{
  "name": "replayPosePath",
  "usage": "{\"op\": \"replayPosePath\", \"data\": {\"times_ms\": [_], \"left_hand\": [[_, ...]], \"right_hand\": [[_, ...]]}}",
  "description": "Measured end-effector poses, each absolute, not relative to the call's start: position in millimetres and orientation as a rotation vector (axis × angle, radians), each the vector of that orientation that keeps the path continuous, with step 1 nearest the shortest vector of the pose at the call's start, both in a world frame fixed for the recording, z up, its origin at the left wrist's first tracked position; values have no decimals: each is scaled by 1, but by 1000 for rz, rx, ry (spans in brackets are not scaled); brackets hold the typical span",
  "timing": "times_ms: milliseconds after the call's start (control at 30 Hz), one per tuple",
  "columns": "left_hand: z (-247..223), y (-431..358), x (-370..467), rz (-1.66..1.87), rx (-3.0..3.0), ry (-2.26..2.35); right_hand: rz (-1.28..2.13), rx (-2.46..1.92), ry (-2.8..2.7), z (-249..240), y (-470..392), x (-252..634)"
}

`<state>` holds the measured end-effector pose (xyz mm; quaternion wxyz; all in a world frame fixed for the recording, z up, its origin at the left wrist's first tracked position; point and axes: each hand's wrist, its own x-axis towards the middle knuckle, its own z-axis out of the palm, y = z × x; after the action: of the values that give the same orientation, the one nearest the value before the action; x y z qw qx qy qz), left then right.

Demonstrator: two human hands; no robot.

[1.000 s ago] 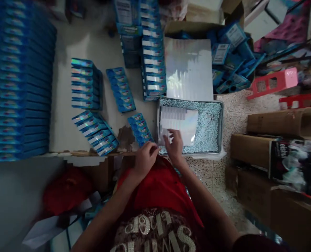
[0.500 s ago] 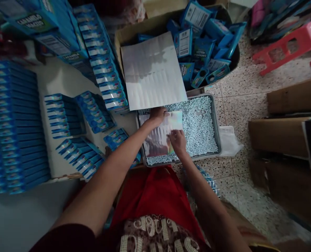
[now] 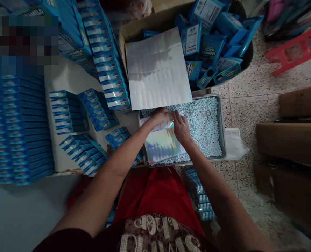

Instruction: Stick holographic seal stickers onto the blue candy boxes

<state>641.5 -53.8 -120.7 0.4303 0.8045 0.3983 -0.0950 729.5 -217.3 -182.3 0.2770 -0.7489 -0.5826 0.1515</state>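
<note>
A shiny holographic sheet lies over the tray of small pale-blue pellets. My left hand is closed at the sheet's far edge, fingertips pinched together. Right beside it, my right hand also pinches at that edge, its fingers bent and nearly touching the left ones. A whitish strip shows along the sheet's top near both hands. What exactly sits between the fingertips is too small to make out. Just beyond the hands, a larger silvery sheet rests against the carton and overhangs the tray.
A carton holds blue candy packs. Stacks of blue boxes and smaller rows fill the table at left. Brown cartons and a red plastic stool stand on the floor at right.
My right hand has moved up the sheet to its far edge, beside my left hand. The sheet's near part has tilted and now shines with rainbow colours. The view has shifted slightly.
</note>
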Motion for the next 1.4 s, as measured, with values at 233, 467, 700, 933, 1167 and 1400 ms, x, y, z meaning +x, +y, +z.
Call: {"op": "replayPosePath", "data": {"times_ms": [233,467,700,933,1167,1400], "left_hand": [[-120,-57,639,-410,2228,1030],[-110,-78,637,-386,2437,1018],[-105,-82,641,-402,2403,1136],[-121,-80,637,-379,2406,1093],[-126,-80,642,-390,2432,1110],[-119,-76,639,-245,2353,1131]], "right_hand": [[415,-1979,-1596,-189,-241,718],[311,-2163,-1484,-166,-224,721],[298,-2184,-1595,-160,-227,722],[292,-2313,-1373,-157,-240,718],[227,-2385,-1294,-145,-252,722],[608,-2172,-851,-85,-286,721]]}}
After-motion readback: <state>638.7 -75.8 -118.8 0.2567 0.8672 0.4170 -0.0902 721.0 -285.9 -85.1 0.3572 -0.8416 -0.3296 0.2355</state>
